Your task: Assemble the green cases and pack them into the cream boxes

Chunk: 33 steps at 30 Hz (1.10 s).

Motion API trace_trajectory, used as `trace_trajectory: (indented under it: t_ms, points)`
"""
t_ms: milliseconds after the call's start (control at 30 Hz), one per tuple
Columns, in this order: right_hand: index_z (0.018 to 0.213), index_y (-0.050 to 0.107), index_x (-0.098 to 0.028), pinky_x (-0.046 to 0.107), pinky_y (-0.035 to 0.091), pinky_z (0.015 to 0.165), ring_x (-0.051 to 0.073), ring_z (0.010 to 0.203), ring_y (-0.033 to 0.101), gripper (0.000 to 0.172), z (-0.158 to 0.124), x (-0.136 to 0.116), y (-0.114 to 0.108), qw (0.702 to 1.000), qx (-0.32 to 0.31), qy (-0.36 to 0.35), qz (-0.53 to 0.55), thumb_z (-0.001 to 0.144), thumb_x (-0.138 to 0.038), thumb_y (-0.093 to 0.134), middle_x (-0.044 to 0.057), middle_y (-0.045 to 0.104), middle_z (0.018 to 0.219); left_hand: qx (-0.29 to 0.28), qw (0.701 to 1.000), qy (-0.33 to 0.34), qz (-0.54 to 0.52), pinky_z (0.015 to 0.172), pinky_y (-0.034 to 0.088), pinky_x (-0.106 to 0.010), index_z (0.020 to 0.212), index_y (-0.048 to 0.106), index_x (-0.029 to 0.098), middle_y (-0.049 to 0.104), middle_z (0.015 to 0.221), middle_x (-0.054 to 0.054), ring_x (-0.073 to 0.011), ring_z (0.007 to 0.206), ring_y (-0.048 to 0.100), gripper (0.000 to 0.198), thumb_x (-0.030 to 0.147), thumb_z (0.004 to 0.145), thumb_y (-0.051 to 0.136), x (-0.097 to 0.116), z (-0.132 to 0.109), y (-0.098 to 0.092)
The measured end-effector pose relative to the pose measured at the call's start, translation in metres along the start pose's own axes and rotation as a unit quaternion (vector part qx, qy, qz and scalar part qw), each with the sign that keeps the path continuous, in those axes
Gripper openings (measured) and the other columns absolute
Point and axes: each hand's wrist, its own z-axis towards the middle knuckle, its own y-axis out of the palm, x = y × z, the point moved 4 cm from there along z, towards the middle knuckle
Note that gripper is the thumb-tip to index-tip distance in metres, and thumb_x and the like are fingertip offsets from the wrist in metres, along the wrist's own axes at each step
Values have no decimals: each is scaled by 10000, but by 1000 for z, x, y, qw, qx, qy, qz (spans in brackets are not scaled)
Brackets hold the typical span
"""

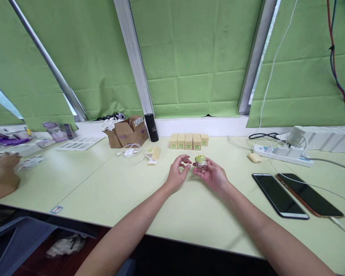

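Observation:
Over the middle of the table, my right hand (214, 176) holds a small clear, rounded piece with a green top (201, 160), perhaps a little jar; its exact kind is too small to tell. Close by on its left is my left hand (178, 173), fingers curved and apart with nothing in them. Beyond both hands stands a row of several small tan boxes (189, 141) with green square labels. Another tan box (153, 155) lies to the left of the row, its flap apparently open.
At the back left are a brown carton (131, 132), a black cylinder (151, 127) and a white charger (129, 152) with cable. Two phones (280, 195) and a power strip (284, 153) with trailing cables occupy the right. Another person's arm (2, 178) rests at far left.

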Motion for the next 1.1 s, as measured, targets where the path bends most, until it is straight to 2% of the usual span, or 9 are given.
trace_trajectory:
  t_ms: [233,467,633,733,833,967,1100]
  points:
    - [1080,622,-217,504,660,812,259,769,784,152,-1,-1,2,1000,-8,-10,11,942,-277,638,113,792,966,0,1000,-23,9,862,500,-322,1180,627,209,704,1086,-79,-197,1040,697,243,289,952,621,-4,1,1]
    - [1149,618,-251,467,646,801,245,829,758,478,-6,-4,4,999,-2,-38,-16,752,-316,875,53,762,996,-22,999,-38,-17,890,514,-328,1259,628,198,694,1195,-115,-227,1151,646,369,373,936,664,-9,2,2]
    - [1181,632,-275,402,626,761,219,879,714,599,-8,-6,5,995,18,-75,-60,667,-335,936,27,705,1043,-50,997,-41,-49,919,524,-344,1373,585,188,654,1299,-143,-243,1205,596,544,415,897,721,-9,2,5]
    - [1190,630,-283,405,617,802,223,938,702,632,-8,-7,6,992,17,-89,-86,642,-336,941,31,667,1117,-52,995,-52,-65,919,532,-352,1373,593,195,645,1322,-143,-250,1204,594,590,408,853,774,-9,2,7]
    - [1202,627,-287,408,607,820,196,897,682,688,-7,-7,6,989,17,-100,-112,595,-302,950,24,639,1153,-53,994,-66,-73,898,548,-357,1354,614,203,653,1300,-135,-245,1164,612,593,372,820,809,-8,2,8]
    - [1211,628,-284,383,575,860,191,928,659,720,-5,-9,5,979,8,-127,-159,564,-250,941,21,654,1133,-53,992,-81,-86,906,554,-375,1325,634,196,669,1269,-136,-241,1121,643,591,332,788,840,-8,3,9]
    - [1216,622,-274,402,538,935,219,1000,653,744,-4,-10,5,973,1,-144,-181,540,-209,925,31,690,1107,-58,989,-86,-109,977,542,-408,1246,659,182,663,1294,-139,-252,1163,646,538,276,755,857,-10,4,10]
